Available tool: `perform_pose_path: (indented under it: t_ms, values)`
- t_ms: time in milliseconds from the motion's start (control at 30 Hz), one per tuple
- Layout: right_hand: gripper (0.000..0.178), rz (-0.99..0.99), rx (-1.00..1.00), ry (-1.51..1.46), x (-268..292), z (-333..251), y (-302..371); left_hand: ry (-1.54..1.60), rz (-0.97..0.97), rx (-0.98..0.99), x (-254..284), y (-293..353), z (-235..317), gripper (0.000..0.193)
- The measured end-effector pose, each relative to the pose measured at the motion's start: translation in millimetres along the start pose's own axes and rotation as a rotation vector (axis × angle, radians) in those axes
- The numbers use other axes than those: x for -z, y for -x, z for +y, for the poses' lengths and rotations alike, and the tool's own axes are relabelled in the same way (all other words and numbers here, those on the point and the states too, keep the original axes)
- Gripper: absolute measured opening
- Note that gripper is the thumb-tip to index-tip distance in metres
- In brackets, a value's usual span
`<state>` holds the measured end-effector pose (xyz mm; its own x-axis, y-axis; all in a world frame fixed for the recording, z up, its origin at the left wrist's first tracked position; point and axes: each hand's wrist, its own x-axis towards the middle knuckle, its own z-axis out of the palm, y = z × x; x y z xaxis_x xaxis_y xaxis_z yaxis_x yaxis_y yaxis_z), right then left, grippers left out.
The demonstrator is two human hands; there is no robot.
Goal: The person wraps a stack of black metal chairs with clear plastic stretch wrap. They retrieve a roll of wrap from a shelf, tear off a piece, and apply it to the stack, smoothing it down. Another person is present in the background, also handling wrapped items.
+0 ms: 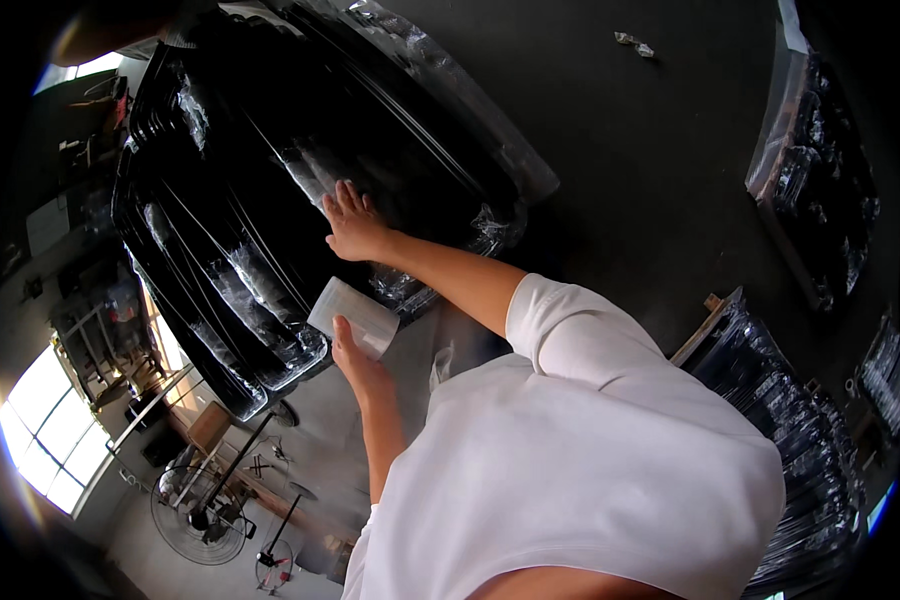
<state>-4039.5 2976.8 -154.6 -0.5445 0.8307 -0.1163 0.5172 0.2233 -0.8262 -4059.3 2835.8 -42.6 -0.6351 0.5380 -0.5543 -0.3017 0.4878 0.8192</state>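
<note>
Beside the near edge of your film-wrapped black stack (pixel 240 170), one pale cylindrical roll (pixel 342 307), gripped in your left hand (pixel 361 372), thumb laid along its side, the remaining fingers hidden from view; just beyond the roll, your right hand (pixel 357 226), palm down on the stack, fingers slightly spread. Toward your lower left, one caged fan (pixel 198 518), near a bright paned window (pixel 55 430); at your right, another dark film-wrapped bundle (pixel 795 470).
</note>
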Motion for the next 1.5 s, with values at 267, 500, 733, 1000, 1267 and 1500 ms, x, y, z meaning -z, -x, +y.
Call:
perform_pose_path:
  t_ms: [267, 500, 733, 1000, 1267, 1500]
  values:
    - [0.03, -0.17, -0.104, -0.647, 83, -9, 133, 0.047, 0.05, 0.004, -2, 13, -2, 0.053]
    - [0.057, -0.161, -0.189, -0.811, 58, -44, 194, -0.039, -0.177, -0.112, 17, 43, -30, 0.05]
    - [0.074, -0.371, -0.193, -0.873, -6, -86, 241, -0.109, -0.177, -0.216, 113, 92, -68, 0.051]
    - [0.073, -0.747, -0.458, -1.09, -69, -164, 322, 0.104, 0.018, -0.182, 248, 162, -128, 0.037]
    - [0.073, -1.196, -0.353, -1.162, -141, -216, 349, 0.425, 0.21, -0.345, 345, 217, -153, 0.017]
    - [0.073, -1.292, -0.508, -1.105, -202, -247, 343, 0.238, 0.292, -0.551, 413, 193, -147, 0.021]
